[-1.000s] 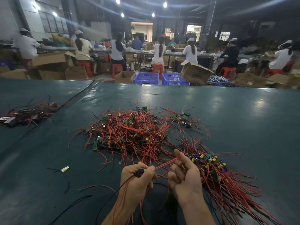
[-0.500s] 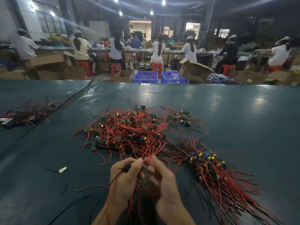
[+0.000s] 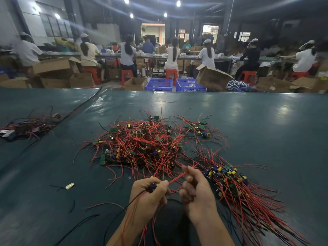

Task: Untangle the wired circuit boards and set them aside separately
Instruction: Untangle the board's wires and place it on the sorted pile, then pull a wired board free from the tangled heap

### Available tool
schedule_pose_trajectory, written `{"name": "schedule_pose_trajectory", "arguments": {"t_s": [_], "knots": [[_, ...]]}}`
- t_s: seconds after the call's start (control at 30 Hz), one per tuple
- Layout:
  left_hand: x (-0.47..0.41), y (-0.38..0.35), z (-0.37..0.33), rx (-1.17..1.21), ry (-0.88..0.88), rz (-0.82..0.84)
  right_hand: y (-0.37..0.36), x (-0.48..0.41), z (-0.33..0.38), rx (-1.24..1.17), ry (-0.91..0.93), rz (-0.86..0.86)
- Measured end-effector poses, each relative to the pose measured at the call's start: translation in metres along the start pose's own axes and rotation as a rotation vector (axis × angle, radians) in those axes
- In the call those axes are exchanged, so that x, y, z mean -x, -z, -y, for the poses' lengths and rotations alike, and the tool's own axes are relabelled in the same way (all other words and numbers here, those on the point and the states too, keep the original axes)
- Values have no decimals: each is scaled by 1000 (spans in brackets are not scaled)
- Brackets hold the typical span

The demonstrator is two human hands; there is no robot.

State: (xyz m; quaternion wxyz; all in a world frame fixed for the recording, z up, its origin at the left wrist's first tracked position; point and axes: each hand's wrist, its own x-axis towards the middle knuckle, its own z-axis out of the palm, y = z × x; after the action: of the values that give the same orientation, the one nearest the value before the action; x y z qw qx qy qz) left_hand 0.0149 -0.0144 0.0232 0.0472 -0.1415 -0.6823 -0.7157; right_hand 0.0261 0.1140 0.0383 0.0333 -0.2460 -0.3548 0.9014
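Note:
A tangled heap of small circuit boards with red wires (image 3: 142,142) lies on the dark green table (image 3: 257,121). To its right, a straighter bundle of sorted boards (image 3: 229,176) fans its red wires toward the near right. My left hand (image 3: 150,194) grips a small board with a blue capacitor, and red and black wires trail down past my wrist. My right hand (image 3: 195,189), close beside it, pinches the red wire (image 3: 175,179) that runs from that board up into the heap.
A second, darker clump of wired parts (image 3: 26,125) sits at the far left of the table. A small shiny scrap (image 3: 69,186) and loose black wire bits lie at near left. Beyond the far edge stand cardboard boxes, blue crates (image 3: 158,84) and seated workers.
My right hand has moved left and its fingers have curled onto the red wire. Both hands now sit close together, with the wire stretched between them and the heap.

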Motion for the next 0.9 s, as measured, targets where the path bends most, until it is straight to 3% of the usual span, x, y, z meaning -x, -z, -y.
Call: {"name": "schedule_pose_trajectory", "arguments": {"t_s": [0.37, 0.6, 0.8, 0.9], "knots": [[11, -8, -8, -45, -1, 128, 12, -6, 17, -168, 125, -78], [5, 0, -8, 168, 134, 7, 5, -1, 8, -12, 441, -114], [9, -7, -8, 178, 188, 15, 11, -3, 11, -148, 327, -55], [5, -2, -8, 243, 212, -51, 9, -2, 7, -45, 263, 2]]}}
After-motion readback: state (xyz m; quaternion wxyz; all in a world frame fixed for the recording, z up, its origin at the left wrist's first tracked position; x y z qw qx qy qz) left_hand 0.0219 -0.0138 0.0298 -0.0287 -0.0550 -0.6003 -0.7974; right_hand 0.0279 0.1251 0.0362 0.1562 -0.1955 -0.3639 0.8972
